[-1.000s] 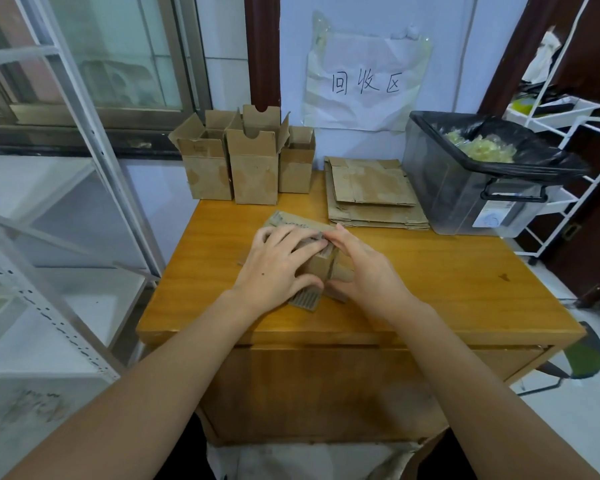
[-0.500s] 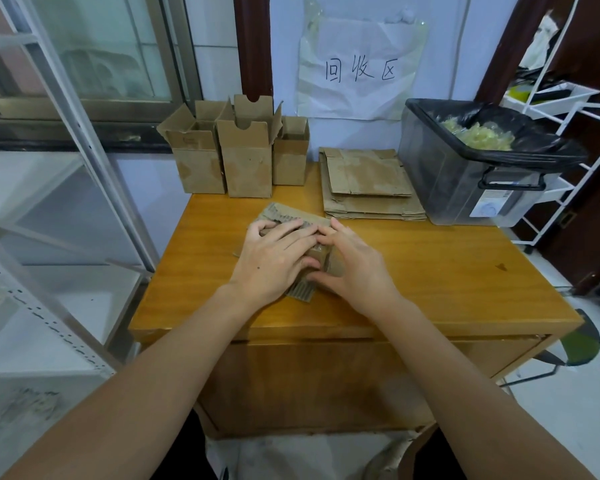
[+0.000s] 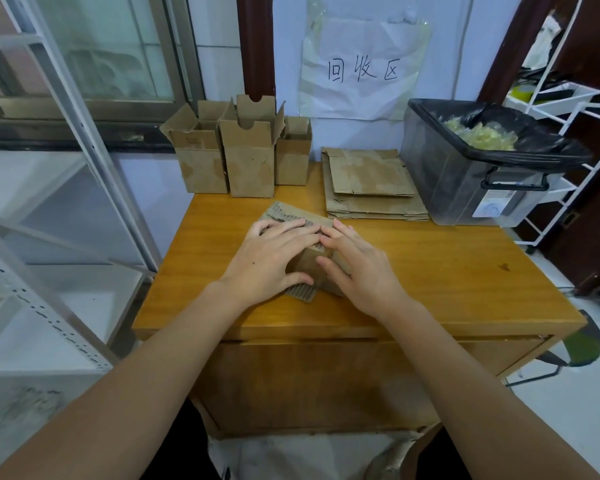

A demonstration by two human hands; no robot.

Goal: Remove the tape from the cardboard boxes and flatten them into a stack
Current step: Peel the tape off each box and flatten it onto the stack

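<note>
Both hands are flat on the half-collapsed box (image 3: 307, 261) mid-table, left hand (image 3: 274, 261) and right hand (image 3: 357, 268) with fingers spread straight, pressing rather than gripping, probably to squash it flat. Three upright boxes (image 3: 246, 157) wait at 11 o'clock, and the flattened stack (image 3: 371, 185) sits at 1 o'clock beside the bin (image 3: 465, 181), I'd guess handy for tape scraps.

Bare tabletop (image 3: 447, 271) right and front, upright boxes (image 3: 246, 161), flattened stack (image 3: 371, 181), bin (image 3: 465, 174) block the rear
</note>
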